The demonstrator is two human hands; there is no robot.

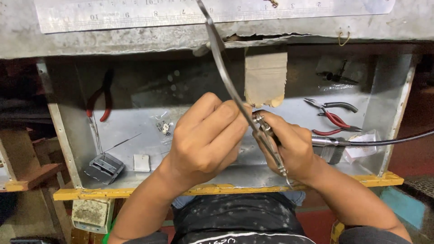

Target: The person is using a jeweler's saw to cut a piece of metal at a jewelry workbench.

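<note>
Hands meet at the centre of the frame, over a shallow metal tray [135, 97] with a yellow front edge. The left hand [205, 135] is curled tight, knuckles up, its fingertips pinching something small at the point where it meets the right; what it pinches is hidden by the fingers. The right hand [289, 149] is closed around a metal handpiece [262, 123], whose tip points toward the left fingertips. A black cable [389, 140] runs from the handpiece out to the right edge of the frame.

A thin steel strip [221, 58] crosses the whole scene. Its long axis runs from the top centre of the frame down and to the right, passing between the two hands and ending near the lower edge of the tray, just below the right palm. It lies in front of the right hand and beside the left fingertips; whether either hand grips it I cannot tell. Both hands are equally close to it, the right one touching or nearly so along its lower part.

In the tray, red-handled pliers [101, 97] lie at the upper left, and more pliers [334, 119] with red and black handles lie at the right, just above the cable. A grey block [105, 168] and a small white square [142, 162] sit at the lower left. A piece of brown tape [266, 77] hangs above the hands, and a steel ruler [135, 13] runs along the top of the frame.
</note>
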